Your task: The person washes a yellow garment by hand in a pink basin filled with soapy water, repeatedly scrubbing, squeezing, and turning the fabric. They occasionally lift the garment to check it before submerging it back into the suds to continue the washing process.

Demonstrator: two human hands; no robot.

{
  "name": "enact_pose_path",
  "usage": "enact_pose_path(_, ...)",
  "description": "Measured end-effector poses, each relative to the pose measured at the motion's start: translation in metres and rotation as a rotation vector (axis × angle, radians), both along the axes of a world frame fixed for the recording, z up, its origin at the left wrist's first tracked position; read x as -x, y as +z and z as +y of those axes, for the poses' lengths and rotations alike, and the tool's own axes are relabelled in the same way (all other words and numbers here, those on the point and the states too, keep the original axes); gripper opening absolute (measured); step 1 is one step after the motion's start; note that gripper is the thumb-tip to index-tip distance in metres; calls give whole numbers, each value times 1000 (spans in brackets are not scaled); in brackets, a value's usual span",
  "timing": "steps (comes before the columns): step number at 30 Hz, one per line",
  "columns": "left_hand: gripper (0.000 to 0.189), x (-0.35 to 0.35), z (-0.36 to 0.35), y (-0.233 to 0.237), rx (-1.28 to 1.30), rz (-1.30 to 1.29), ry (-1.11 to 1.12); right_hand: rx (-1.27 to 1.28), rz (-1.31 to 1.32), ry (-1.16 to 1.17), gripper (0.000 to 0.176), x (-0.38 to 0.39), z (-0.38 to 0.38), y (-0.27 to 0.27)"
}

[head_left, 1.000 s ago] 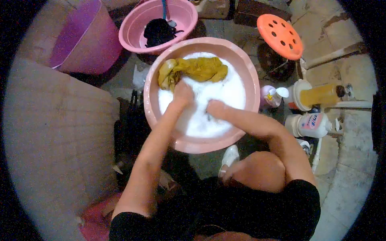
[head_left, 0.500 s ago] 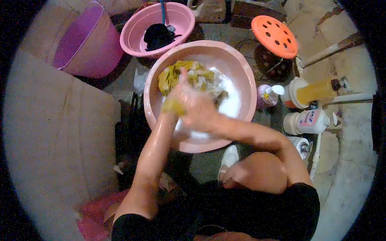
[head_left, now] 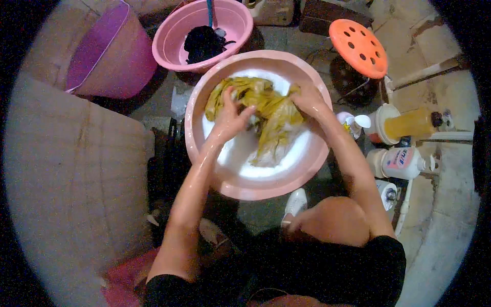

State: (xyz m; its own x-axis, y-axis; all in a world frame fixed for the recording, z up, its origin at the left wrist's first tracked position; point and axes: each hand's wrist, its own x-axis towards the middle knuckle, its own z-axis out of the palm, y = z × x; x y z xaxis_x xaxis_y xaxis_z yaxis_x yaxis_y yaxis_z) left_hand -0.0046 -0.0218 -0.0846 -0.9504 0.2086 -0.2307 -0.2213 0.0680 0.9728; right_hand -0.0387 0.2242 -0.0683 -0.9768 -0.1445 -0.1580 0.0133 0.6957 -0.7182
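Observation:
A wet mustard-yellow cloth [head_left: 276, 120] lies bunched and partly spread in a large pale pink basin [head_left: 192, 128] of white suds. Over its left part, my left hand [head_left: 230, 120] is open, thumb and fingers apart; whether it touches the cloth is hard to tell. At the basin's right side, my right hand [head_left: 309, 100] is closed on an edge of the cloth, lifting that part a little. Some of the cloth's lower end is covered in foam.
Behind stand a smaller pink basin [head_left: 162, 46] holding black cloth [head_left: 203, 45] and a purple bucket [head_left: 115, 61]. An orange stool [head_left: 358, 48] is at the back right. Along the right wall are a yellow-liquid bottle [head_left: 409, 125] and a white bottle [head_left: 401, 162].
My hands were together over the basin's left half and have parted. The right hand moved right, drawing the cloth out across the suds. The left hand opened.

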Motion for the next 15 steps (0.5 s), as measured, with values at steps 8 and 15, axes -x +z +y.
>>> enact_pose_path(8, 100, 19, 25, -63, 986, 109, -448, -533, 299, 210, 57, -32, -68, -80)
enact_pose_path(15, 32, 38, -3, -172, 1127, 127, -574, -156, -166, 389, 45, 13, -43, -158)
